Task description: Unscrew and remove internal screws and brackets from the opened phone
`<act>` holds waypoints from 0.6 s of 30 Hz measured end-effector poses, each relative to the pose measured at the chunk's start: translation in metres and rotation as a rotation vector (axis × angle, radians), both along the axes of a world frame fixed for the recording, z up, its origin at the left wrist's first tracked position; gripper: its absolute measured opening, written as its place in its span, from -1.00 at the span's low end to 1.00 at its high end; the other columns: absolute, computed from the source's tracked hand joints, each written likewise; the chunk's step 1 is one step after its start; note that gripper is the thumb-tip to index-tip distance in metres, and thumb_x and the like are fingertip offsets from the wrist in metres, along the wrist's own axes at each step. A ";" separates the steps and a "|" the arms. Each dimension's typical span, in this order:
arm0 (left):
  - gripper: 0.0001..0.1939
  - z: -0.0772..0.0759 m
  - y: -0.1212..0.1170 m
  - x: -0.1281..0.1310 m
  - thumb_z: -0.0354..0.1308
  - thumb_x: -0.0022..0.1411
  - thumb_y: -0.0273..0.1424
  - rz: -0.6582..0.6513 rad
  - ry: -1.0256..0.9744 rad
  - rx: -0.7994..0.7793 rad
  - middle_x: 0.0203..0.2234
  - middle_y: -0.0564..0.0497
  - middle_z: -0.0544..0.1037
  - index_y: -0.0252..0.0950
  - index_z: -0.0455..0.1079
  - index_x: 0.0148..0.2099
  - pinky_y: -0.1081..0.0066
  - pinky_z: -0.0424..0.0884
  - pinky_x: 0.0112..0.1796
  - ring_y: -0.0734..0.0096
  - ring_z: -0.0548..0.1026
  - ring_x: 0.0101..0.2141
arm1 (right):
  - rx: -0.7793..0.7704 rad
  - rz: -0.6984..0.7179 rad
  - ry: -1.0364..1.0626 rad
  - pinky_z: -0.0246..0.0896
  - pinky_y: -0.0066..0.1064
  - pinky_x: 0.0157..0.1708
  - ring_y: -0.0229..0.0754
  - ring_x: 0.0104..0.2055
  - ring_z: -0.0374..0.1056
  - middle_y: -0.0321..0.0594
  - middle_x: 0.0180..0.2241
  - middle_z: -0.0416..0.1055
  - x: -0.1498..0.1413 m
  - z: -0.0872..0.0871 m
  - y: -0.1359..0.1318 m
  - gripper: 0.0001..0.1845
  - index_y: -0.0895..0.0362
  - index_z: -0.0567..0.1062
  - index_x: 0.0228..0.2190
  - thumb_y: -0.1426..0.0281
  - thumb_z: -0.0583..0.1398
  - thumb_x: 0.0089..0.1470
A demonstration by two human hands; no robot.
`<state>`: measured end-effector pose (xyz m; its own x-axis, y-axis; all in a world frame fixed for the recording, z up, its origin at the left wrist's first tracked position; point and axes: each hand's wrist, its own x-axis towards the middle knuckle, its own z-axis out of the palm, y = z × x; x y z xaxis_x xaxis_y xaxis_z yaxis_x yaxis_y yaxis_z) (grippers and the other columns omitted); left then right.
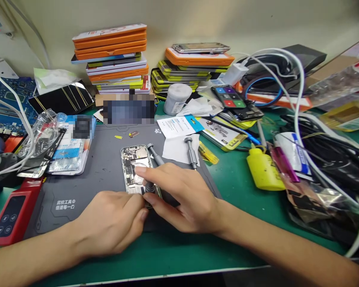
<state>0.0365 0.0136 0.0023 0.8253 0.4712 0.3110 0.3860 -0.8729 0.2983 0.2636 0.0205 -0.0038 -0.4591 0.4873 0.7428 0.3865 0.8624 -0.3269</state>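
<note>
An opened phone [131, 159] lies on the grey work mat [107, 151], its circuit board and inner parts showing. My left hand [116, 221] is closed at the phone's lower end, with finger and thumb pinching its edge. My right hand [185, 199] holds a short grey screwdriver [150, 187] over the phone's lower right part; its tip is hidden behind my fingers. Another grey screwdriver [154, 154] lies just right of the phone, partly covered by my right hand. A third screwdriver [191, 153] rests on white paper [170, 149].
Orange and yellow boxes [110, 48] are stacked against the wall. A red device [13, 215] stands at the mat's left. Right of it all are a yellow bottle [263, 169] and tangled black cables [332, 167]. Small loose parts [134, 134] lie beyond the phone.
</note>
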 end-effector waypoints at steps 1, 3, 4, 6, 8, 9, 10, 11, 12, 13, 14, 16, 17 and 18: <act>-0.73 0.000 0.000 0.000 -0.28 0.64 -0.44 0.011 0.007 -0.011 -0.51 0.15 0.44 -0.16 0.13 -0.17 0.39 0.33 -0.50 0.40 0.39 -0.58 | 0.001 -0.007 -0.004 0.54 -0.32 -0.34 -0.14 -0.29 0.53 -0.13 -0.18 0.65 0.000 0.000 0.000 -0.42 0.15 0.27 0.38 0.51 0.15 0.39; -0.74 0.002 0.001 0.000 -0.27 0.63 -0.44 0.026 0.012 -0.041 -0.50 0.15 0.43 -0.15 0.13 -0.17 0.39 0.33 -0.51 0.40 0.37 -0.59 | 0.002 -0.013 -0.003 0.53 -0.33 -0.34 -0.15 -0.28 0.53 -0.11 -0.15 0.66 0.000 0.000 0.000 -0.46 0.16 0.29 0.35 0.51 0.14 0.40; -0.74 0.003 0.002 0.000 -0.27 0.63 -0.45 0.033 0.008 -0.061 -0.51 0.16 0.42 -0.15 0.13 -0.17 0.40 0.32 -0.51 0.40 0.35 -0.59 | 0.001 -0.012 -0.003 0.52 -0.33 -0.34 -0.15 -0.28 0.53 -0.12 -0.15 0.67 0.000 0.000 0.000 -0.47 0.17 0.29 0.34 0.51 0.14 0.41; -0.74 0.004 0.003 -0.001 -0.27 0.62 -0.47 0.040 -0.016 -0.098 -0.51 0.17 0.41 -0.16 0.14 -0.17 0.41 0.31 -0.51 0.41 0.34 -0.60 | -0.011 -0.009 -0.003 0.53 -0.33 -0.32 -0.16 -0.28 0.53 -0.12 -0.15 0.67 0.000 0.000 0.001 -0.50 0.17 0.29 0.33 0.51 0.13 0.42; -0.74 0.005 0.004 -0.003 -0.25 0.63 -0.47 0.028 -0.083 -0.105 -0.51 0.18 0.39 -0.16 0.15 -0.17 0.42 0.29 -0.51 0.43 0.33 -0.60 | -0.030 -0.003 0.001 0.53 -0.34 -0.30 -0.16 -0.27 0.54 -0.10 -0.13 0.68 0.000 0.000 0.001 -0.51 0.19 0.30 0.32 0.51 0.14 0.42; -0.74 0.005 0.004 -0.004 -0.23 0.63 -0.46 0.013 -0.125 -0.096 -0.52 0.17 0.39 -0.16 0.17 -0.17 0.42 0.28 -0.50 0.43 0.34 -0.59 | -0.039 0.008 0.008 0.53 -0.34 -0.28 -0.17 -0.26 0.54 -0.09 -0.12 0.68 0.000 0.000 0.000 -0.51 0.19 0.30 0.31 0.52 0.15 0.42; -0.74 0.006 0.004 -0.005 -0.21 0.64 -0.45 -0.003 -0.166 -0.083 -0.51 0.16 0.41 -0.17 0.20 -0.16 0.42 0.27 -0.49 0.43 0.36 -0.58 | -0.047 0.027 0.024 0.54 -0.34 -0.27 -0.17 -0.24 0.55 -0.08 -0.09 0.67 0.000 0.000 0.000 -0.50 0.18 0.30 0.32 0.54 0.15 0.41; -0.75 0.006 0.004 -0.006 -0.19 0.64 -0.44 -0.017 -0.192 -0.073 -0.50 0.15 0.44 -0.19 0.25 -0.13 0.42 0.28 -0.48 0.43 0.39 -0.56 | -0.060 0.053 0.057 0.55 -0.35 -0.25 -0.17 -0.22 0.56 -0.08 -0.06 0.66 0.000 0.000 -0.001 -0.49 0.16 0.30 0.32 0.55 0.15 0.41; -0.76 0.007 0.005 -0.007 -0.16 0.64 -0.43 -0.025 -0.206 -0.065 -0.48 0.13 0.48 -0.21 0.30 -0.09 0.41 0.29 -0.47 0.43 0.42 -0.54 | -0.095 0.078 0.110 0.57 -0.35 -0.23 -0.17 -0.18 0.57 -0.08 -0.03 0.65 0.000 0.000 -0.002 -0.47 0.13 0.29 0.33 0.56 0.15 0.41; -0.76 0.008 0.005 -0.007 -0.14 0.64 -0.43 -0.023 -0.214 -0.060 -0.46 0.11 0.52 -0.23 0.36 -0.05 0.41 0.29 -0.46 0.43 0.45 -0.53 | -0.154 0.095 0.191 0.58 -0.36 -0.23 -0.17 -0.15 0.57 -0.09 0.00 0.63 -0.001 0.000 -0.004 -0.46 0.08 0.30 0.34 0.56 0.14 0.42; -0.76 0.009 0.005 -0.006 -0.11 0.64 -0.43 -0.016 -0.213 -0.056 -0.44 0.10 0.55 -0.25 0.40 -0.01 0.41 0.30 -0.45 0.44 0.48 -0.51 | -0.234 0.101 0.298 0.58 -0.39 -0.26 -0.18 -0.16 0.57 -0.11 0.00 0.60 -0.002 0.001 -0.005 -0.46 0.03 0.30 0.35 0.54 0.14 0.43; -0.76 0.010 0.005 -0.005 -0.05 0.63 -0.44 -0.006 -0.203 -0.036 -0.44 0.09 0.59 -0.27 0.46 0.04 0.41 0.30 -0.45 0.46 0.49 -0.51 | -0.443 0.082 0.540 0.56 -0.44 -0.40 -0.22 -0.27 0.53 -0.17 -0.03 0.56 -0.003 0.002 -0.006 -0.48 -0.07 0.30 0.35 0.48 0.13 0.46; -0.77 0.010 0.005 -0.004 -0.02 0.63 -0.44 -0.004 -0.198 -0.015 -0.44 0.09 0.59 -0.28 0.48 0.06 0.41 0.29 -0.46 0.47 0.49 -0.52 | -0.544 0.074 0.648 0.54 -0.46 -0.47 -0.25 -0.35 0.49 -0.20 -0.06 0.54 -0.003 0.003 -0.006 -0.50 -0.12 0.29 0.34 0.44 0.13 0.48; -0.78 0.009 0.006 -0.003 0.02 0.62 -0.44 -0.002 -0.194 0.009 -0.44 0.10 0.59 -0.29 0.50 0.08 0.42 0.29 -0.46 0.48 0.49 -0.52 | -0.633 0.077 0.727 0.53 -0.46 -0.50 -0.27 -0.40 0.46 -0.23 -0.07 0.53 -0.002 0.004 -0.005 -0.53 -0.16 0.28 0.33 0.40 0.12 0.49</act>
